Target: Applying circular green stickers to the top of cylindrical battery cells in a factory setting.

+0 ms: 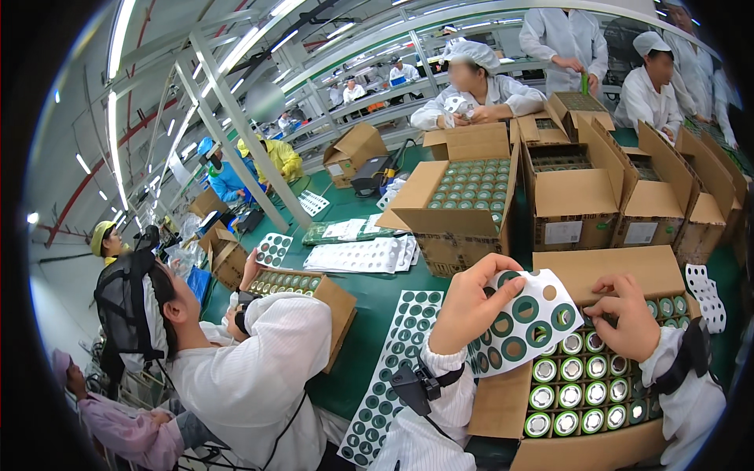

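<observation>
My left hand (pixel 479 302) pinches a white sheet of dark green ring stickers (pixel 542 310) by its upper edge. The sheet tilts over the left side of an open cardboard box (pixel 605 455). Standing upright in that box are rows of cylindrical battery cells (pixel 572 367) with green sleeves and silver tops, set in a cardboard grid. Some cells at the back and right carry dark green rings on top. Above the cells hovers my right hand (pixel 628 322), its thumb and fingers drawn together low over the grid. Whatever lies between those fingertips is too small to make out.
A long sticker sheet (pixel 393 369) lies on the green table (pixel 365 294) to my left. Beside it, a co-worker (pixel 243 369) holds another sheet over a box of cells. Open boxes (pixel 463 228) line the far side, and a white punched sheet (pixel 705 298) lies at right.
</observation>
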`<action>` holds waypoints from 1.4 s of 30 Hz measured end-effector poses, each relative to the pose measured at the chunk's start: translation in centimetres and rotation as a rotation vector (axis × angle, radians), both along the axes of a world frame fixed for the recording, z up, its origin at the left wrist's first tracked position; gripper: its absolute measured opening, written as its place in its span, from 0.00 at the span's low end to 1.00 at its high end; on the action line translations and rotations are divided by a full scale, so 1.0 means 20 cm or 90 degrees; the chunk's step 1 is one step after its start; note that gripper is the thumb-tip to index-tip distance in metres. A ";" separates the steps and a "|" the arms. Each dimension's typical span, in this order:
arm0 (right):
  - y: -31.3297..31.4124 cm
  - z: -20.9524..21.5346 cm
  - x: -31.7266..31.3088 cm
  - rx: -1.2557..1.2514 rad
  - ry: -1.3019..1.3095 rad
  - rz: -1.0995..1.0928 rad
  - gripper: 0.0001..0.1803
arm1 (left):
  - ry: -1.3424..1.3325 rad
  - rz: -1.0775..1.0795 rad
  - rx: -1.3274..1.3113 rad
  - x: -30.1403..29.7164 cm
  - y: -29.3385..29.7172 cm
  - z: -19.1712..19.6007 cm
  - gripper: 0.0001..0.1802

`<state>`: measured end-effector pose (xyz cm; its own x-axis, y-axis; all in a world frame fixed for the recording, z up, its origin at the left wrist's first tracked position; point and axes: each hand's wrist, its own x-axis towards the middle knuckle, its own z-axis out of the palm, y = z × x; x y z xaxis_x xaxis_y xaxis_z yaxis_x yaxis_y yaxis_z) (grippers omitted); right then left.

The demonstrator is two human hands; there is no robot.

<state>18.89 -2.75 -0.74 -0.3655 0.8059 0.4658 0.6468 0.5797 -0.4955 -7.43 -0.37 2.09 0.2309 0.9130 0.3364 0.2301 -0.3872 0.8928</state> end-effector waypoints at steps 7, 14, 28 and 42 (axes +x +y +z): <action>0.04 0.02 0.05 -0.117 0.021 -0.025 0.08 | -0.004 0.005 -0.006 -0.01 0.01 -0.01 0.10; 0.06 0.06 0.04 -0.170 -0.021 -0.039 0.11 | 0.005 0.004 0.012 -0.01 -0.02 0.01 0.11; 0.05 0.00 0.03 -0.116 0.005 -0.077 0.08 | 0.151 -0.101 0.017 0.14 -0.01 -0.01 0.12; 0.04 0.01 0.02 -0.094 -0.009 -0.056 0.06 | 0.130 -0.048 0.029 0.09 -0.03 0.01 0.11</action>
<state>19.34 -1.90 -0.44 -0.2959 0.8945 0.3350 0.7000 0.4417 -0.5611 -5.69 -0.88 2.38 0.3656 0.8753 0.3165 0.3730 -0.4493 0.8118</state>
